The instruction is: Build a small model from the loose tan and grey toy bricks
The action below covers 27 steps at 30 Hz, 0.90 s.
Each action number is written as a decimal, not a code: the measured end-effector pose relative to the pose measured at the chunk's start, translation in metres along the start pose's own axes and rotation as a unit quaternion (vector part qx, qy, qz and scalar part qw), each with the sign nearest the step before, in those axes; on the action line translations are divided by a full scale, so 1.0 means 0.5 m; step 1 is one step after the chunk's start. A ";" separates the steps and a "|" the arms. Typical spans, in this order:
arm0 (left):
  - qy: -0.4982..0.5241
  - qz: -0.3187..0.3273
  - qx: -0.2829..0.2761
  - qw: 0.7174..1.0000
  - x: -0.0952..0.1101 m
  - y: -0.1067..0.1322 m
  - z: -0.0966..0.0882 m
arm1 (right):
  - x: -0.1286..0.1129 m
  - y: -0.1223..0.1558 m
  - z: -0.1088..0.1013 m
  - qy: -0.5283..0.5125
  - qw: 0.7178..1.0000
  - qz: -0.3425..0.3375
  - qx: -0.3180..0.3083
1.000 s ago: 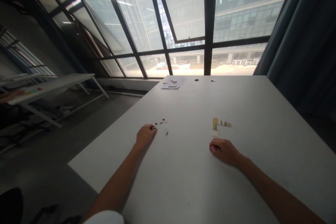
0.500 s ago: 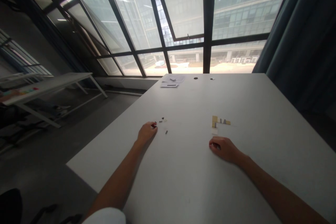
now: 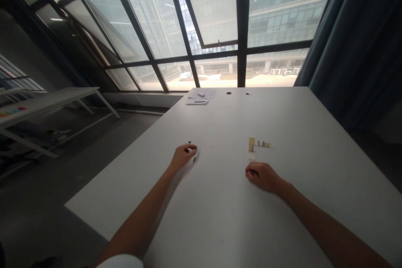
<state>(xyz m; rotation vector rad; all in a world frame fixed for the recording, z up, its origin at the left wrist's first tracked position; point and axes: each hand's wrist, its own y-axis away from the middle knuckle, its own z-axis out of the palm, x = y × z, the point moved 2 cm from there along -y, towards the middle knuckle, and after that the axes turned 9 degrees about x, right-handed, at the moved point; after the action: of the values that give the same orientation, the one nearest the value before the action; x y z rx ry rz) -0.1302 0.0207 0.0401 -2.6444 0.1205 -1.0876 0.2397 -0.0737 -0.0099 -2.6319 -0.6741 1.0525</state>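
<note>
Though left hand [image 3: 183, 155] curls over blurred tiny pieces [image 3: 194, 159], any pinch is indiscernible.

Both arms stretched forward, left hand [image 3: 183, 155] fingertips pinched together, right hand [image 3: 262, 176] loosely curled (knuckles up).

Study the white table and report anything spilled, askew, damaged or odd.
Nothing stands out. A few tiny dark pieces lie loose by the left hand, a small yellow-and-grey block assembly sits flat beyond the right hand, and papers rest at the far edge.
</note>
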 end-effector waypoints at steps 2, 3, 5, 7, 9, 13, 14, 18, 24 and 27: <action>0.072 0.005 -0.025 0.997 0.048 0.008 0.042 | 0.002 0.001 0.001 -0.004 1.000 -0.006 0.008; 0.111 0.007 -0.036 0.993 0.073 0.014 0.067 | 0.002 0.001 0.001 -0.008 1.000 -0.009 0.013; 0.191 0.003 -0.062 0.980 0.121 0.029 0.121 | 0.003 0.002 0.000 -0.023 0.999 -0.012 0.027; 0.269 -0.017 -0.093 0.959 0.165 0.044 0.178 | 0.002 0.002 -0.002 -0.043 0.998 -0.015 0.052; 0.344 -0.056 -0.135 0.927 0.202 0.058 0.233 | 0.002 0.000 -0.007 -0.056 0.994 -0.017 0.097; 0.444 -0.123 -0.203 0.864 0.248 0.078 0.315 | 0.011 -0.006 -0.020 -0.047 0.973 -0.002 0.227; 0.455 -0.135 -0.211 0.855 0.252 0.081 0.327 | 0.015 -0.007 -0.022 -0.041 0.967 0.005 0.251; 0.487 -0.176 -0.224 0.826 0.246 0.089 0.351 | 0.026 -0.010 -0.027 -0.025 0.956 0.022 0.291; 0.526 -0.198 -0.227 0.795 0.233 0.098 0.346 | 0.013 -0.006 -0.030 -0.040 0.959 -0.004 0.282; 0.520 -0.187 -0.237 0.799 0.234 0.104 0.347 | 0.003 -0.003 -0.030 -0.049 0.959 -0.017 0.277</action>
<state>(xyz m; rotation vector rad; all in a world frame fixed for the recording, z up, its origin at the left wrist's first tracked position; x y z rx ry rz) 0.0764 -0.0117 -0.0131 -2.0822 0.0877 -2.8607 0.2506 -0.0721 0.0005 -2.0899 -0.3673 1.1648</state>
